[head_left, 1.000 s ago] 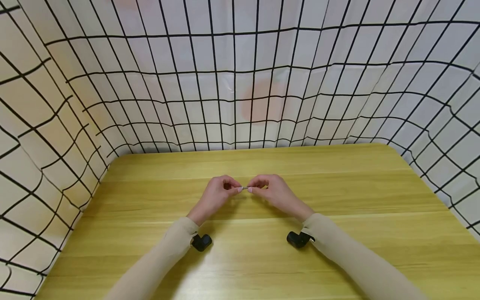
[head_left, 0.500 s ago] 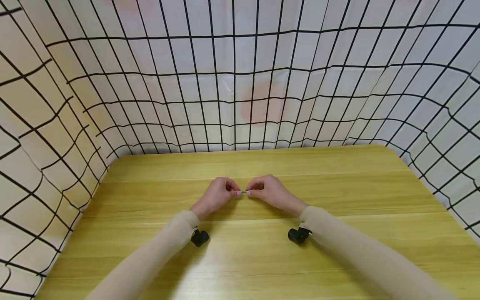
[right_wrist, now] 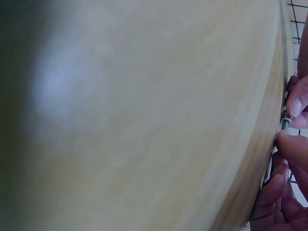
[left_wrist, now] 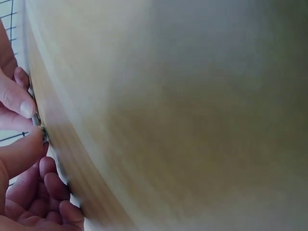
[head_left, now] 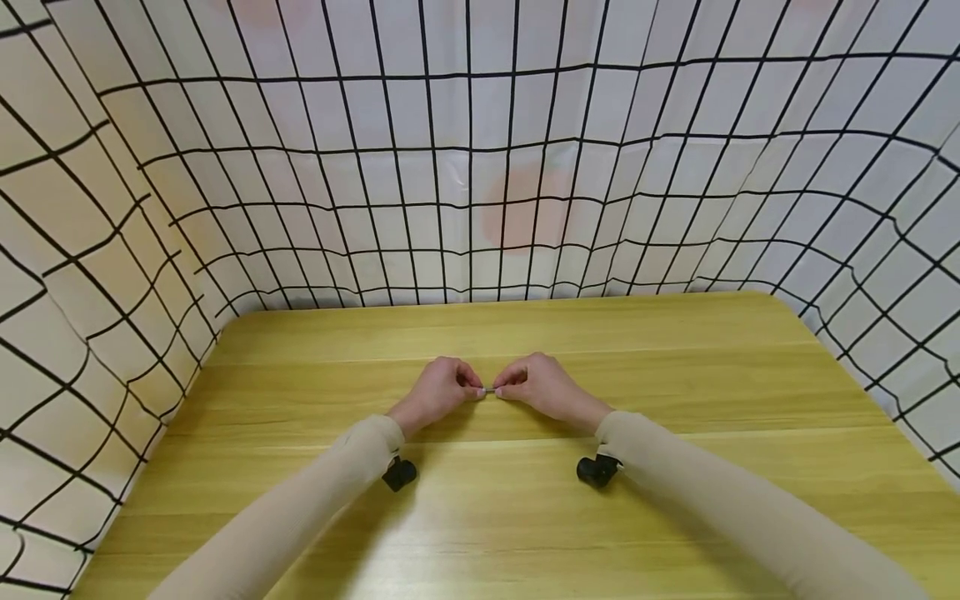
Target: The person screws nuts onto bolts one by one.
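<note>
A short, thin metal piece that looks like a small bolt point(head_left: 490, 390) spans the gap between my two hands above the table. My left hand point(head_left: 441, 390) pinches one end between thumb and fingertips. At the other end my right hand point(head_left: 542, 388) has the same kind of pinch. In the right wrist view the bolt point(right_wrist: 286, 123) shows a grey shaft with a wider collar near the left hand's thumb. From the left wrist, only a sliver of the bolt point(left_wrist: 35, 119) is visible; fingertips hide both its ends.
A wooden table point(head_left: 480, 517) lies beneath both hands. Behind it and along its sides stands a white sheet with a black grid point(head_left: 450, 167). Black wrist cameras point(head_left: 400, 474) stick out from both beige sleeves point(head_left: 300, 508).
Both hands have come slightly lower in the head view, nearer to me, with the bolt between them. The forearms have shifted a little, and both pinches remain.
</note>
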`<state>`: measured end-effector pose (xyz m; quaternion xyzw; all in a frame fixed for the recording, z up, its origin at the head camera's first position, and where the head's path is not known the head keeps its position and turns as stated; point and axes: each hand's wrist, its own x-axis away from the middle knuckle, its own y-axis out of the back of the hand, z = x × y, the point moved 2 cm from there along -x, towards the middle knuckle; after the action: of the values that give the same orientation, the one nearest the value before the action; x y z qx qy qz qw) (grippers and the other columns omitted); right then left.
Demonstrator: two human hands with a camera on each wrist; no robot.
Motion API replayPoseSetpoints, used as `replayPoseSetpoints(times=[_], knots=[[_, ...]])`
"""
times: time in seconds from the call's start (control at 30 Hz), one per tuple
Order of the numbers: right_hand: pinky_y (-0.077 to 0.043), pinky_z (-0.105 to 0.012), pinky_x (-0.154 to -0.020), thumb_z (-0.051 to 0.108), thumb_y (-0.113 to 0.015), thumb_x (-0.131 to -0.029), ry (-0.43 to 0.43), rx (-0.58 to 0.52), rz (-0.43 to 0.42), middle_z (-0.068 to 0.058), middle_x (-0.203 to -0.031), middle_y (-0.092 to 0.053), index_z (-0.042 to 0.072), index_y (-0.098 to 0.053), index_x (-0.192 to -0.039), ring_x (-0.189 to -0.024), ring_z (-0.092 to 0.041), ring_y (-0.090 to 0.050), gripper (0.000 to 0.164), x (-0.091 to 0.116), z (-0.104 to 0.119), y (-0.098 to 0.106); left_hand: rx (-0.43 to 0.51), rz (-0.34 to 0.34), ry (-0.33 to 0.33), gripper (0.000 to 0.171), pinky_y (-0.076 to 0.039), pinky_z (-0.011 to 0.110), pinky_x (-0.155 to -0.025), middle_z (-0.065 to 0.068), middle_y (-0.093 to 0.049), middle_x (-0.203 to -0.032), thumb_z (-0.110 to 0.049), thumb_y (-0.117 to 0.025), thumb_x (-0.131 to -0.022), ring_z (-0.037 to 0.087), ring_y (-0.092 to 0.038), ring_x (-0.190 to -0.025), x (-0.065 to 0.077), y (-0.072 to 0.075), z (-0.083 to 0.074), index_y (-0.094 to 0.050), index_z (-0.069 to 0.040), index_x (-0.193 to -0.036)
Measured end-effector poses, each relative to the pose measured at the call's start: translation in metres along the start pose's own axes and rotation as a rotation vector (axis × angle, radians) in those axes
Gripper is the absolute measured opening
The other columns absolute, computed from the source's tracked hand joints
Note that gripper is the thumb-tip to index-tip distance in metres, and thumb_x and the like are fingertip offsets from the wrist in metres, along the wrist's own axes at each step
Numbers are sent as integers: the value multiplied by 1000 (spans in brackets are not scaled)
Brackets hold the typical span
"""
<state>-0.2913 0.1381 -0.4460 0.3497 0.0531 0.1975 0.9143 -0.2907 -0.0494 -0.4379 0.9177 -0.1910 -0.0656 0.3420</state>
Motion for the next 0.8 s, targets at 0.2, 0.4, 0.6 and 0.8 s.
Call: replayPoseSetpoints(times=[0.2,0.4,0.6,0.8], knots=[[-48,-32,-74,16,-74,-90,-15,-10,-6,6,-91,-72,17,-78,-94,-82,-13,-60,5,1,1,0,19,-19,0,5,-46,25,-65,-2,-66,-76,-8,-77,-85,10,-55,-69,1,2,3,-75,-5,-82],[-47,-32,-72,16,-74,-90,-14,4,-3,7,-89,-71,17,-78,-94,-80,-12,-59,6,0,0,0,28,-15,-8,5,-46,25,-66,-1,-66,-75,-8,-78,-85,10,-56,-69,2,2,4,-75,-5,-82],[-47,-31,-71,15,-74,-89,-14,4,-10,7,-87,-70,16,-77,-94,-78,-12,-59,6,1,0,-1,47,-3,1,5,-46,25,-65,-1,-66,-77,-8,-78,-85,10,-56,-70,1,1,5,-74,-4,-84],[-47,-31,-71,16,-74,-90,-5,4,-9,7,-87,-70,16,-77,-96,-77,-13,-59,7,1,1,-1,64,11,-3,5,-46,26,-67,0,-66,-81,-8,-77,-85,12,-56,-72,2,2,5,-75,-4,-86]])
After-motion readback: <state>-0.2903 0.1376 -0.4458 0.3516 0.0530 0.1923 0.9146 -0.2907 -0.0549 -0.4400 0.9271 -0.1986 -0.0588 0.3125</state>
